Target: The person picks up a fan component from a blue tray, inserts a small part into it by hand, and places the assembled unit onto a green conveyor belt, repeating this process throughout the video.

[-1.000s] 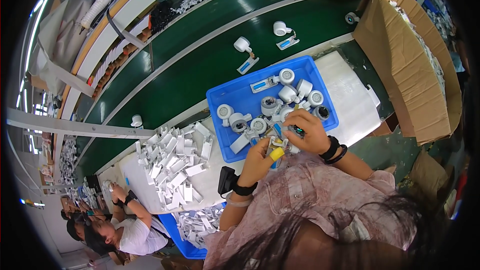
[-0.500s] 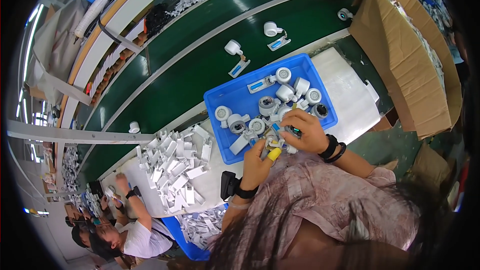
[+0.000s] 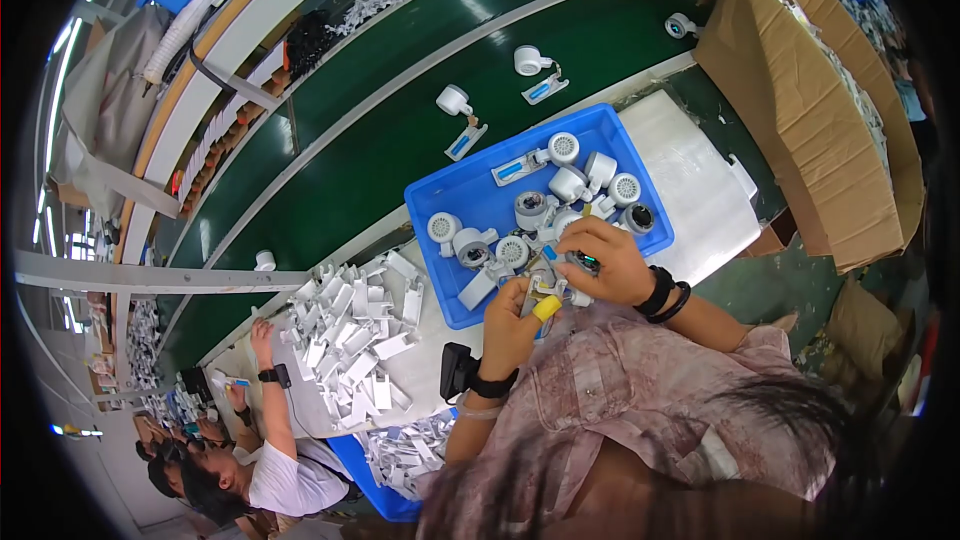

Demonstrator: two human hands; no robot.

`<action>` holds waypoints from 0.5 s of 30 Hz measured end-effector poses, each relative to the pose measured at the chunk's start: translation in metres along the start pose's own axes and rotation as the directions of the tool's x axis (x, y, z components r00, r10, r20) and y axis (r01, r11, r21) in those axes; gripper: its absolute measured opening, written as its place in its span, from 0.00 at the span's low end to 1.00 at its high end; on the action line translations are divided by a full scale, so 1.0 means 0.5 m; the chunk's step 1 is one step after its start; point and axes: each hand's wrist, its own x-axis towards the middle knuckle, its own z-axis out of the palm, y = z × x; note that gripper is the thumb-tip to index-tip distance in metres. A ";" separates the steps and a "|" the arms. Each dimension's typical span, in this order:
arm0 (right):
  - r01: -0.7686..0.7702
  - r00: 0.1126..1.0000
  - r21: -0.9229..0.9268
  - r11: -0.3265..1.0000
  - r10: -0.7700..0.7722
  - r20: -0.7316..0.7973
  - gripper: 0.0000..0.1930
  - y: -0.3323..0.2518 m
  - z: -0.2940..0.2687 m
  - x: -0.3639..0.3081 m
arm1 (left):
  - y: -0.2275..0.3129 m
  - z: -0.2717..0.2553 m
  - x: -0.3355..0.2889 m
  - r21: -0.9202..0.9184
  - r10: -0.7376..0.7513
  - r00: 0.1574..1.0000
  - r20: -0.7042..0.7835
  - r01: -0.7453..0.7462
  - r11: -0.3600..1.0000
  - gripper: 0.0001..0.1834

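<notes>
Over the near edge of a blue bin (image 3: 432, 285), both my hands are closed round one partly assembled white handheld fan (image 3: 546, 288). My left hand (image 3: 512, 332), with a yellow cover on its thumb, pinches the handle end. My right hand (image 3: 612, 262) grips the round head, where a small green light shows between the fingers. My fingers hide much of this fan. In the bin lie several more fans with white round heads, such as a grilled head (image 3: 563, 148) joined to an open handle (image 3: 511, 171) with a blue cell inside.
A heap of white plastic casings (image 3: 355, 340) lies left of the bin. Beyond runs a green conveyor belt (image 3: 390, 110) carrying spaced fans (image 3: 531, 61). At right stands a large cardboard box (image 3: 800, 120). A co-worker in a white shirt (image 3: 290, 485) sits at lower left.
The fans on the belt have shifted slightly left. The co-worker's arm has stretched out toward the belt. My hands stay nearly in place on the fan.
</notes>
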 end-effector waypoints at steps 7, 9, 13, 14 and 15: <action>-0.023 1.000 -0.002 1.000 0.023 0.000 0.12 -0.002 -0.002 -0.002 | -0.021 -0.017 0.005 -0.001 -0.055 0.998 0.002 0.055 0.998 0.17; -0.014 1.000 -0.013 1.000 0.014 -0.012 0.12 -0.002 -0.004 -0.002 | -0.021 -0.013 0.006 0.011 -0.059 0.998 0.004 0.059 0.998 0.17; -0.018 1.000 -0.005 1.000 0.018 -0.004 0.12 0.000 -0.002 -0.002 | -0.017 -0.009 0.005 -0.024 -0.041 0.999 -0.018 0.040 0.999 0.13; -0.018 1.000 -0.010 1.000 0.018 -0.004 0.12 -0.001 -0.003 -0.002 | -0.015 -0.010 0.005 0.011 -0.070 0.998 -0.002 0.070 0.997 0.13; -0.017 1.000 -0.015 1.000 0.017 -0.005 0.12 -0.001 -0.003 -0.002 | -0.015 -0.010 0.005 0.011 -0.070 0.998 -0.002 0.070 0.997 0.13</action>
